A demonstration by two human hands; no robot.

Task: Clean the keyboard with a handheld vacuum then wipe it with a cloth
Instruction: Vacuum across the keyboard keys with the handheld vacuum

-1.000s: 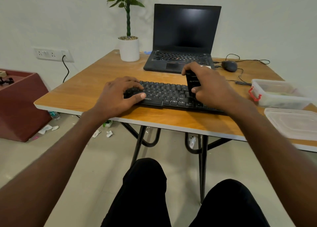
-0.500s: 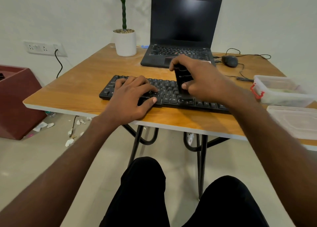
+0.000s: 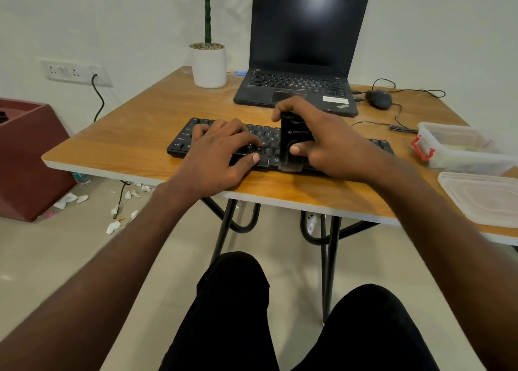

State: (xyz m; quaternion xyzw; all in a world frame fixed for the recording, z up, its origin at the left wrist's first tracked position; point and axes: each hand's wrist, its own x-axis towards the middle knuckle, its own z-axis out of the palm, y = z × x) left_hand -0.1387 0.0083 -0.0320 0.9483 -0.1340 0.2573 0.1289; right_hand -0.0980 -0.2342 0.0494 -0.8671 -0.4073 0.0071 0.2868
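Note:
A black keyboard (image 3: 185,139) lies near the front edge of the wooden table (image 3: 134,143). My right hand (image 3: 330,143) grips a small black handheld vacuum (image 3: 294,137), held upright with its clear nozzle down on the keys at the keyboard's front edge, right of centre. My thumb lies across the vacuum's front. My left hand (image 3: 221,151) rests flat on the keyboard's left and middle keys, fingers spread and nearly straight. No cloth can be seen in this view.
Behind the keyboard stands an open black laptop (image 3: 302,53), with a potted plant (image 3: 208,62) to its left and a wired mouse (image 3: 378,99) to its right. A clear plastic box (image 3: 459,149) and its lid (image 3: 485,199) sit at the right edge. Paper scraps litter the floor.
My right hand has drawn the vacuum leftward and toward the keyboard's front edge. My left hand has shifted right along the keys, from the left end to the middle.

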